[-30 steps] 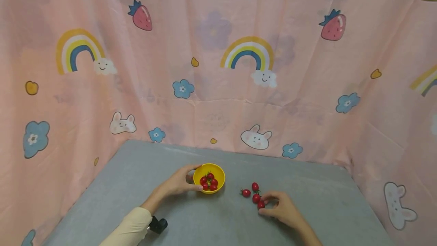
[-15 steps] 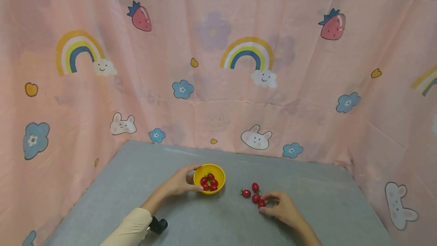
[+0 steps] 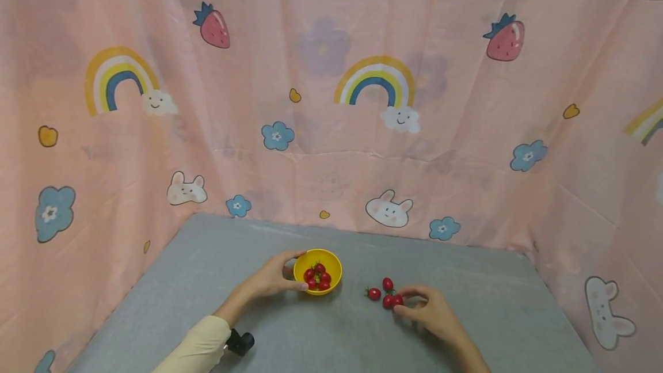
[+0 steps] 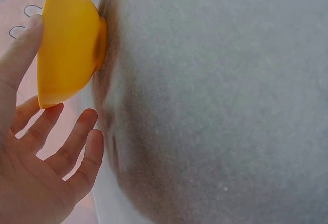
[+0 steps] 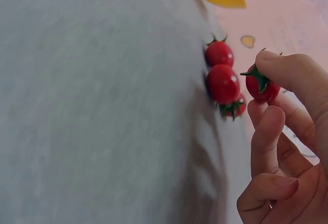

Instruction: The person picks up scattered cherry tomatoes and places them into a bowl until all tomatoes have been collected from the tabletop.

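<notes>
Pink cartoon-print curtain [image 3: 342,171] behind, cut off at top and sides. Grey tabletop [image 3: 305,338]: back edge meets curtain, near edge out of frame; grey surface runs between bowl and loose fruit, and on toward the person. Beige sleeve [image 3: 199,344] cut off at bottom. Left hand [image 3: 274,276] grips bowl rim, thumb near side; left wrist view shows two fingers spread off the bowl, hidden in head view. Right hand [image 3: 432,311] pinches one cherry tomato, thumb on top. Yellow bowl [image 4: 69,44] upright, contents seen only from head; right wrist view catches just a corner. Black device [image 3: 240,342] at left wrist, hard to make out. Bowl tomatoes [image 3: 317,277] overlap, exact count unclear. Three loose cherry tomatoes [image 5: 223,84] clustered beside right hand. Held cherry tomato [image 5: 262,85] overlaps one in head view; right wrist view shows a gap.
</notes>
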`<state>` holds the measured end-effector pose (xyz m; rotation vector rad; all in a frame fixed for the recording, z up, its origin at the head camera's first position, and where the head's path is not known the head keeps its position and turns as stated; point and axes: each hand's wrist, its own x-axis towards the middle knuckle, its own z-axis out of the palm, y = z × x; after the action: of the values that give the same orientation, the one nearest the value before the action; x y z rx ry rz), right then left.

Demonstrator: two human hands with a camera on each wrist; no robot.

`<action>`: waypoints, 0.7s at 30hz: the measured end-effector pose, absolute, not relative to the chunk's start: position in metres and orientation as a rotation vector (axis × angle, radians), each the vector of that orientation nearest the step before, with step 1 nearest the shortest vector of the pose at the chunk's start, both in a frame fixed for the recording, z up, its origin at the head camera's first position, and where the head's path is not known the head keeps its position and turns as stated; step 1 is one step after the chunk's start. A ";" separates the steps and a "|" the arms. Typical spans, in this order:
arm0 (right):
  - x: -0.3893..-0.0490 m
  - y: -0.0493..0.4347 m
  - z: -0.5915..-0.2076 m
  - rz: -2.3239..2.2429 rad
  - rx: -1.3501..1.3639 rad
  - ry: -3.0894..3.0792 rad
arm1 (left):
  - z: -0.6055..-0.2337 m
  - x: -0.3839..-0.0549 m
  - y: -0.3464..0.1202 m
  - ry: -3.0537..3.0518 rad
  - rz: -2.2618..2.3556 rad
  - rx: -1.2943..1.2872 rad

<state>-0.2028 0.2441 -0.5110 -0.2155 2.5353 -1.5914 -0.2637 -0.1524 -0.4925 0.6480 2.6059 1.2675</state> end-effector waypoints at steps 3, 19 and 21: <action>-0.203 0.238 -0.506 -1.616 -0.182 2.535 | -0.493 -0.264 -0.152 2.604 1.269 0.644; -0.216 0.201 -0.500 -1.802 -0.166 2.494 | -0.494 -0.264 -0.152 2.598 1.277 0.648; -0.218 0.196 -0.500 -1.807 -0.161 2.504 | -0.494 -0.264 -0.153 2.597 1.279 0.650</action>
<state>-0.2185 0.1959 -0.5000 -0.1605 2.5036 -1.8071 -0.2644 -0.1526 -0.4938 0.6503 2.5966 1.2792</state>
